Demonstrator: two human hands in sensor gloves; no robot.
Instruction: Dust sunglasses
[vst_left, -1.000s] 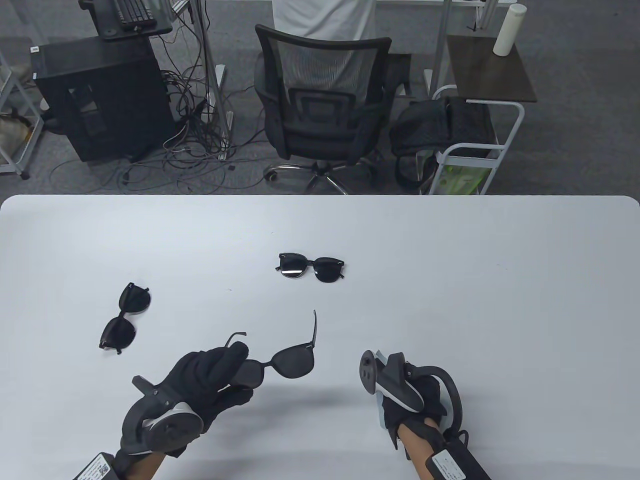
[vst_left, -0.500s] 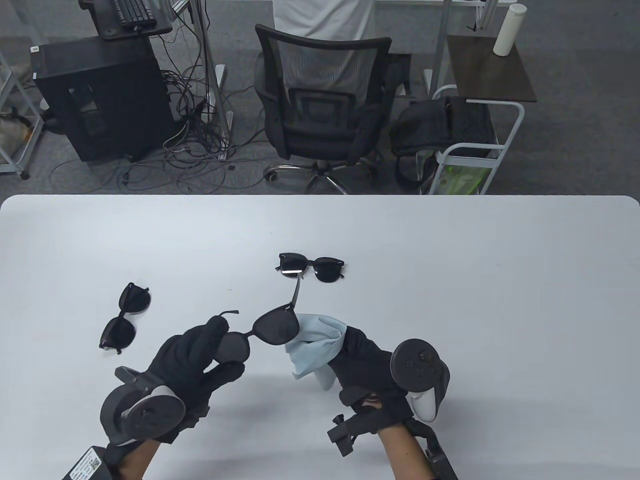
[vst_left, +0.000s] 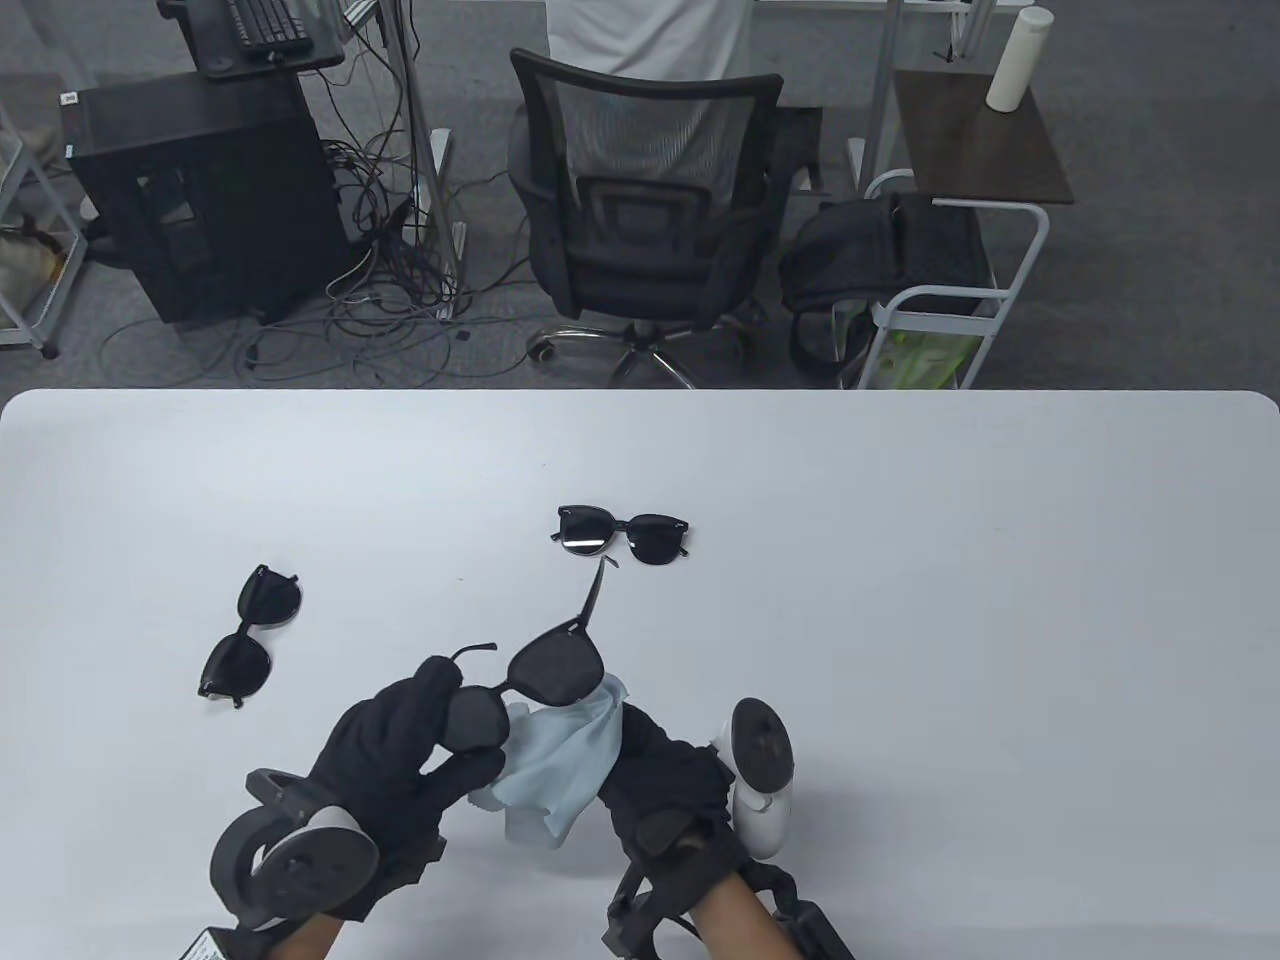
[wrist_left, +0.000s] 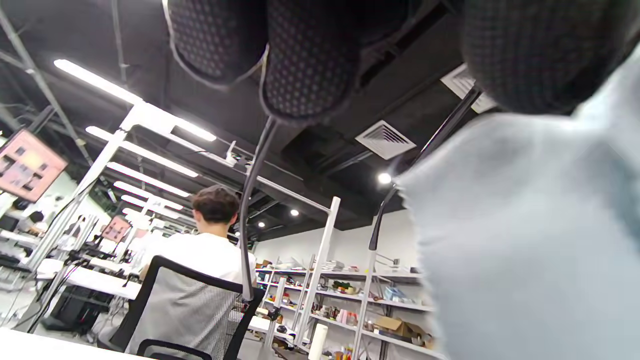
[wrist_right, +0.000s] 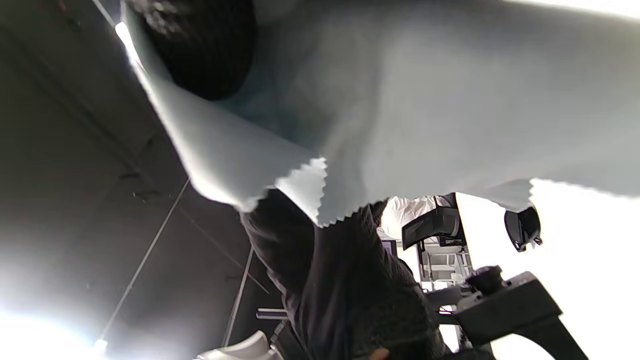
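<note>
Sunglasses (vst_left: 525, 685) held up off the table (vst_left: 900, 560), arms unfolded – left hand (vst_left: 400, 760) pinching one lens edge, likely to steady the frame. Right hand (vst_left: 660, 775) gripping a pale cloth (vst_left: 560, 755) bunched under the lenses, ready for wiping; exact finger spread hidden by fabric.

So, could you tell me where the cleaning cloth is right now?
In the table view, the light blue cloth sits low centre, held by the right hand under the sunglasses the left hand grips.
</note>
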